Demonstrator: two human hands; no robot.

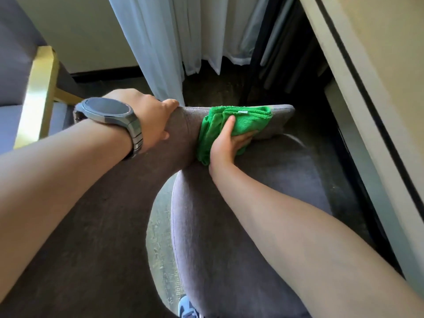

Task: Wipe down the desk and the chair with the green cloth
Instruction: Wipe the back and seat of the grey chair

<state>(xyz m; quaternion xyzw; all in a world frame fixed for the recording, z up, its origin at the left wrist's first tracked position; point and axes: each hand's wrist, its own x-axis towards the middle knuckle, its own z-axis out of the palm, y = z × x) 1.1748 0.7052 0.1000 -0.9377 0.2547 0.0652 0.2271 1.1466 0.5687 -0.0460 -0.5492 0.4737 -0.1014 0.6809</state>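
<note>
A grey upholstered chair (229, 226) fills the middle of the head view, its backrest running up to a top edge near the curtain. My left hand (146, 118), with a dark watch on the wrist, grips the top of the backrest, thumb over the edge. The green cloth (247, 120) is bunched against the inner face of the backrest near its right end. My right hand (229, 143) presses the cloth onto the fabric, thumb up along it and fingers curled round its lower edge. The pale desk (371, 65) rises along the right side.
White curtains (174, 42) hang behind the chair. A second purple armchair with a gold frame (39, 95) stands at the left. Dark carpet (218, 88) lies between them, and a dark gap runs under the desk. A blue shoe (188, 306) shows at the bottom.
</note>
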